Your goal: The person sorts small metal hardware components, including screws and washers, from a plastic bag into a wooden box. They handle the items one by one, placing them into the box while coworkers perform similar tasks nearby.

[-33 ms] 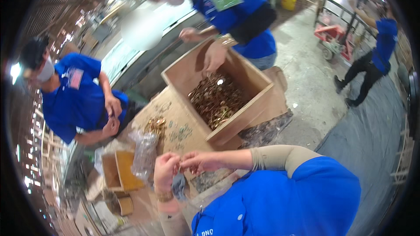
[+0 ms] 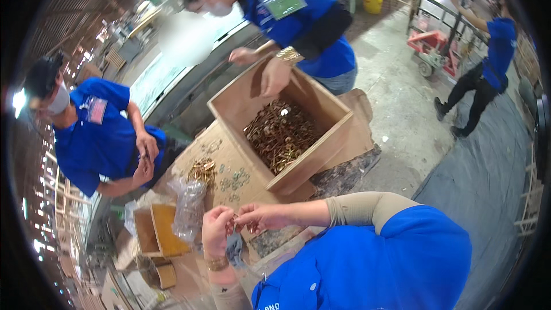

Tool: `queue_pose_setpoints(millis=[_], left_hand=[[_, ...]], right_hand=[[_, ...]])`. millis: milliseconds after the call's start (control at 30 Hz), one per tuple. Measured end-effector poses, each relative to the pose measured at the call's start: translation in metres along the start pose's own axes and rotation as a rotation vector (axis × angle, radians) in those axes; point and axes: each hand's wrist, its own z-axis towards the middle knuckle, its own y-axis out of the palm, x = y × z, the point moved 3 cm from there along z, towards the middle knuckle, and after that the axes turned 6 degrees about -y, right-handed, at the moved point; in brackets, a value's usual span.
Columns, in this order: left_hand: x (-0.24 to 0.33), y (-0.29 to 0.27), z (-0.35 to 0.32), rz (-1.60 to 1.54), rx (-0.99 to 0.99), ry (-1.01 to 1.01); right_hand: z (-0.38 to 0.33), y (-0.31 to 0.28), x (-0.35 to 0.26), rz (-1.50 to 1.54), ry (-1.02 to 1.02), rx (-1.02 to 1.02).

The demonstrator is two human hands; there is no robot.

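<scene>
Over the near edge of the table my left hand and my right hand meet, fingertips pinched together. Between them is a small metal piece, too small to make out clearly. Several brass-coloured metal pieces show under the curled fingers of my right hand. Just beyond, a pile of brassy bolt-like pieces lies on the cardboard, beside scattered small greenish rings. The large wooden box farther off holds a heap of brassy metal fasteners.
A clear plastic bag and a small wooden box are at left. One co-worker reaches over the large box; another stands left, hands together. At far right a person stands by a red pallet jack.
The view has shifted slightly. My hands stay together at nearly the same place, fingers moved a little. The co-worker's hand remains over the large box.
</scene>
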Motion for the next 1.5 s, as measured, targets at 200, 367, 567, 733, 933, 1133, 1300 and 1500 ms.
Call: queue_pose_setpoints(millis=[200,367,567,733,933,1133,1300,1500], left_hand=[[-0.007,0.032,-0.002,-0.223,0.058,0.113],[-0.013,0.066,-0.012,-0.322,0.101,0.154],[-0.008,0.087,-0.03,-0.4,0.164,0.171],[0.005,0.092,-0.044,-0.302,0.18,0.22],[0.028,0.1,-0.051,-0.179,0.117,0.191],[0.068,0.118,-0.027,-0.191,0.018,0.211],[0.1,0.157,0.015,0.038,-0.319,0.215],[0.113,0.184,0.057,0.104,-0.504,0.231]], right_hand=[[-0.036,0.006,-0.021,0.125,-0.126,0.217],[-0.067,0.0,-0.042,0.089,-0.239,0.356],[-0.078,0.006,-0.048,0.142,-0.195,0.299],[-0.09,0.014,-0.07,-0.032,-0.167,0.201],[-0.093,0.007,-0.075,0.007,-0.212,0.176],[-0.111,-0.018,-0.121,0.283,-0.356,0.245],[-0.129,-0.048,-0.161,0.1,-0.422,0.248],[-0.144,-0.059,-0.192,-0.411,-0.387,0.416]])
